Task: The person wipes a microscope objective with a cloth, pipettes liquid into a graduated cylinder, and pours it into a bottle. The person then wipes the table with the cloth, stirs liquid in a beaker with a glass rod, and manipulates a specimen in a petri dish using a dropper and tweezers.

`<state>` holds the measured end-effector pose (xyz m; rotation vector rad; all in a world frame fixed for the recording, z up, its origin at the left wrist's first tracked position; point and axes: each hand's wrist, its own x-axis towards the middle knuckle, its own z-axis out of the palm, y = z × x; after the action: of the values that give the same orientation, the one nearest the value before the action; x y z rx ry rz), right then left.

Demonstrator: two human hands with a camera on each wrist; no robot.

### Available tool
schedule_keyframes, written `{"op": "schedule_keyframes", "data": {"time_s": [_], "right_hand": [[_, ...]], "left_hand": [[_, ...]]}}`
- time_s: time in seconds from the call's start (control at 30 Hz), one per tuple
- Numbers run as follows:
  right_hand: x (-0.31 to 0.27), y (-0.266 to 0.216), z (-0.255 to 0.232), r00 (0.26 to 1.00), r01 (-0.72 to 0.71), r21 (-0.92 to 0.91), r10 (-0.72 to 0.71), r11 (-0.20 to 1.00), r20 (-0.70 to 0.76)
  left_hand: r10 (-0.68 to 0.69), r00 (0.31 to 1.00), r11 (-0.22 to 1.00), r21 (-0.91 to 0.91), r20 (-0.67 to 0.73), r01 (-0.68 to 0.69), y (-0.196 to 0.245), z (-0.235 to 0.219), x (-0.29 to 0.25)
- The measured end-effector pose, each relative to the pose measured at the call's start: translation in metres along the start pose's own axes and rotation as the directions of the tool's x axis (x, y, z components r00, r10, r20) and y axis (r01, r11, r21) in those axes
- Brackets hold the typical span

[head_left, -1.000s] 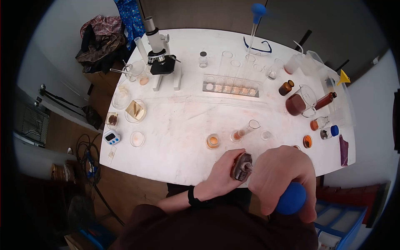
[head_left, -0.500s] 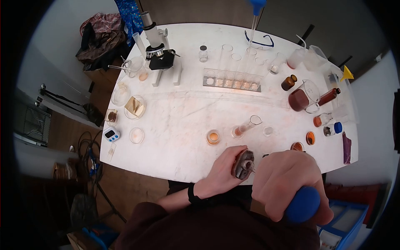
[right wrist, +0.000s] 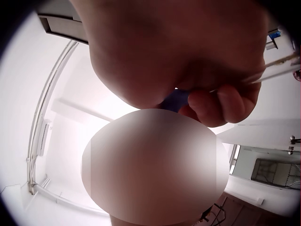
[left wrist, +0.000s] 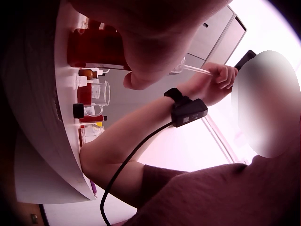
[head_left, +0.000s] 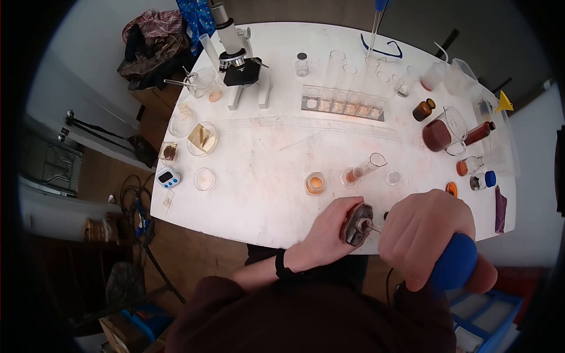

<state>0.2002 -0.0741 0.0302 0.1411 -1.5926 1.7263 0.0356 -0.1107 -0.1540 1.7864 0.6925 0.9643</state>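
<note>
In the head view my left hand [head_left: 329, 232] grips a dark bottle [head_left: 353, 234] by its side, close over the table's front edge. The left wrist view shows its body as a red-brown bottle [left wrist: 96, 49] with a clear glass neck. My right hand [head_left: 426, 235] curls round a glass pipette with a blue rubber bulb [head_left: 458, 262], held up near the head camera. The pipette's thin stem [head_left: 375, 227] runs from the right hand to the bottle's mouth, and in the left wrist view the glass stem [left wrist: 197, 70] rises from the neck. Its lower end is hidden.
A graduated cylinder [head_left: 366, 169] and a small jar with orange contents [head_left: 315, 183] stand beyond the left hand. Farther back are a test-tube rack [head_left: 343, 108] and a microscope [head_left: 241, 65]. A beaker of red liquid [head_left: 438, 134] and several bottles stand right; petri dishes [head_left: 205, 179] lie left.
My right hand has moved to the right, away from the bottle, and more of the pipette stem shows between them. The bottle stays in my left hand. The head view has tilted down.
</note>
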Motion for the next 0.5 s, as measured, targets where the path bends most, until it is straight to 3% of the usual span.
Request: {"op": "schedule_keyframes", "data": {"time_s": [0.13, 0.2, 0.33, 0.5], "right_hand": [[-0.003, -0.006, 0.0, 0.991, -0.013, -0.049, 0.006, 0.999, -0.134], [-0.005, -0.017, -0.003, 0.992, -0.123, -0.041, 0.122, 0.992, -0.011], [-0.002, -0.015, 0.005, 0.994, -0.072, -0.039, 0.068, 0.997, -0.09], [-0.008, -0.018, 0.004, 0.989, -0.1, -0.004, 0.099, 0.995, -0.105]], "left_hand": [[0.014, 1.0, 1.0, 0.019, -0.008, -0.014, -0.005, 0.002, 0.0], [0.057, 0.997, 0.998, 0.028, -0.05, -0.056, -0.002, 0.002, 0.0], [-0.017, 1.0, 1.0, 0.006, -0.015, 0.017, -0.011, 0.004, -0.004], [0.005, 1.0, 1.0, 0.017, -0.028, -0.004, -0.012, 0.004, -0.003]]}}
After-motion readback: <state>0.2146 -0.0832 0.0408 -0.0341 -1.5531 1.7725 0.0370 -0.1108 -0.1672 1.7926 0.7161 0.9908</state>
